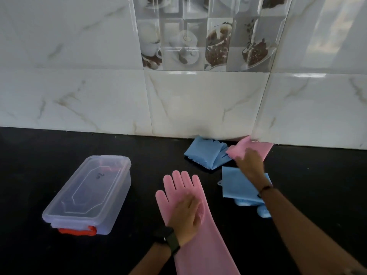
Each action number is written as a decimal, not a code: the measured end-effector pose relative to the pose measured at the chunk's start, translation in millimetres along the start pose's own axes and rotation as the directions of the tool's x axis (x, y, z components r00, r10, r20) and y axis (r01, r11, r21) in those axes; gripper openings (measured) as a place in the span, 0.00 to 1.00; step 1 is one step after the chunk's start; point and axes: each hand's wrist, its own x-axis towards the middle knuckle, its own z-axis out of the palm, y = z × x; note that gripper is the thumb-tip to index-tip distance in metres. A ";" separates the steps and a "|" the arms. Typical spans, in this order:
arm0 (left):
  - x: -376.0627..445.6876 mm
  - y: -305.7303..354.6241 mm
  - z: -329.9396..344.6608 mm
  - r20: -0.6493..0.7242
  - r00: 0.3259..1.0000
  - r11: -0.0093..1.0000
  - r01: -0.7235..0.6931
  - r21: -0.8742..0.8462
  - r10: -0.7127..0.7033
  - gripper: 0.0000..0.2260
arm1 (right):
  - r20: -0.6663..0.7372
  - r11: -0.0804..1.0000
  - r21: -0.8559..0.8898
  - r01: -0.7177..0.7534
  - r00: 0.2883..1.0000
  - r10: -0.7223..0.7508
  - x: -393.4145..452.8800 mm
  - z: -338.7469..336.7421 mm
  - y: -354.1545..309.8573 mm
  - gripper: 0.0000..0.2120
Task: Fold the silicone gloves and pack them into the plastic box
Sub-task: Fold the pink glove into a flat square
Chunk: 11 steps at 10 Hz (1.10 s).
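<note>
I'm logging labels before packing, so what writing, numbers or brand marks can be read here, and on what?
"7a" or similar: a small dark handwritten mark on the lid of the plastic box, too blurred to read with certainty.
Decorative wall tiles: pictures of cups and coffee beans only, no legible text.
Pink glove, blue gloves and watch: no readable marking.

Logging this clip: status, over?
Left hand flat on unfolded pink silicone glove. Right hand on folded pink glove by wall. Clear plastic box lid shut, packing blocked.
</note>
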 end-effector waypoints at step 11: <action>32.1 71.0 -21.9 0.219 0.961 0.968 -0.205 0.143 0.171 0.13 | 0.033 0.821 0.378 0.429 0.880 -0.475 -184.8 -3.5 -40.2 0.14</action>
